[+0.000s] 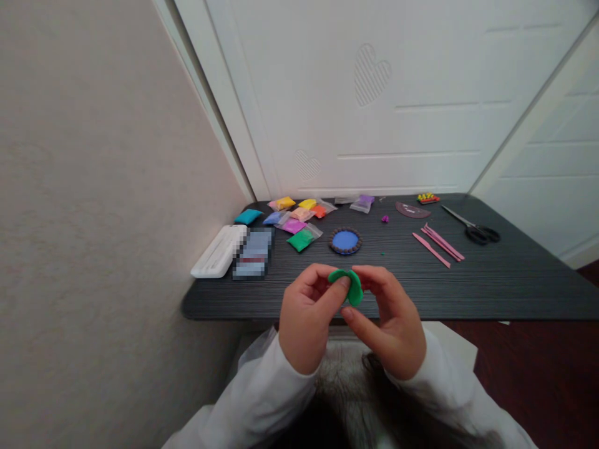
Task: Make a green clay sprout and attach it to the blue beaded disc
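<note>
In the head view, the left hand (306, 315) pinches a folded green piece (355, 290) between thumb and curled fingers, closed on it, above the table's near edge. The right hand (393, 321) is partly open, its fingers at the piece's 3 o'clock side, its thumb apart at 6. From that piece, a blue disc (345, 241) with a beaded brown rim lies at 12 o'clock, a small purple lump (385, 219) at 1, pink tools (431, 251) and scissors (476, 233) at 2, and a green packet (300, 240) between 10 and 11.
</note>
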Motion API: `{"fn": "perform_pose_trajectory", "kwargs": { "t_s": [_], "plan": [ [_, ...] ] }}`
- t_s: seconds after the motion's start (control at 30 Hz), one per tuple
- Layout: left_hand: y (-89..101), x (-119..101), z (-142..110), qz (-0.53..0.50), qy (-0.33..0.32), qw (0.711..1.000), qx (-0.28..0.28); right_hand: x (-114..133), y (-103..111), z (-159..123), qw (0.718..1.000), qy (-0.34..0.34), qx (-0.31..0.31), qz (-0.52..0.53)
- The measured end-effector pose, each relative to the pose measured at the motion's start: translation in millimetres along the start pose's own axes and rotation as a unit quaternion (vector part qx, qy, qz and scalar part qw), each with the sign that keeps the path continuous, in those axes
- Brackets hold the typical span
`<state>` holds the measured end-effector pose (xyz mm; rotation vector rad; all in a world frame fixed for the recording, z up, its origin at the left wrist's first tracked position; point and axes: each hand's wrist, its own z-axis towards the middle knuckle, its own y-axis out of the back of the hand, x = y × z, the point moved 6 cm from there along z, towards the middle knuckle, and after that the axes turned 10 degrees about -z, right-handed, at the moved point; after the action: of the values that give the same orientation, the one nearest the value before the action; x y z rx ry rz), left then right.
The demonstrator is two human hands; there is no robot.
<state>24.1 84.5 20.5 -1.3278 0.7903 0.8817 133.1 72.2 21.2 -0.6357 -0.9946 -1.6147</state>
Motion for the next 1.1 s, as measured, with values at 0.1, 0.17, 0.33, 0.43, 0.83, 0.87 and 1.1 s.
{"fn": "perform_pose_trajectory", "kwargs": {
  "t_s": [0.1,0.17,0.33,0.43,0.83,0.87,1.1],
  "plan": [
    [1.4,6,3,-0.005,0.015,1.0,0.023,-8,-1,3,1.0,-0.018,0.004,-0.002],
    [2.1,8,4,0.005,0.027,0.999,0.044,-12,1,3,1.0,-0.029,-0.01,0.007],
    [7.1,-3,4,0.034,0.001,0.998,0.052,-13,6,2,0.998,-0.043,-0.013,0.034],
    [9.7,-15,2,0.078,-0.032,0.996,0.032,-9,7,1,0.999,-0.036,0.004,0.027],
    [10.1,-38,-5,0.364,-0.129,0.922,0.004,11,7,0,0.996,0.037,0.036,-0.07],
    [9.3,-39,-6,0.372,-0.138,0.918,0.003,11,7,0,0.996,0.037,0.034,-0.069],
    [6.6,-40,-9,0.35,-0.164,0.922,-0.003,8,6,-1,0.998,0.027,0.022,-0.058]
  ]
}}
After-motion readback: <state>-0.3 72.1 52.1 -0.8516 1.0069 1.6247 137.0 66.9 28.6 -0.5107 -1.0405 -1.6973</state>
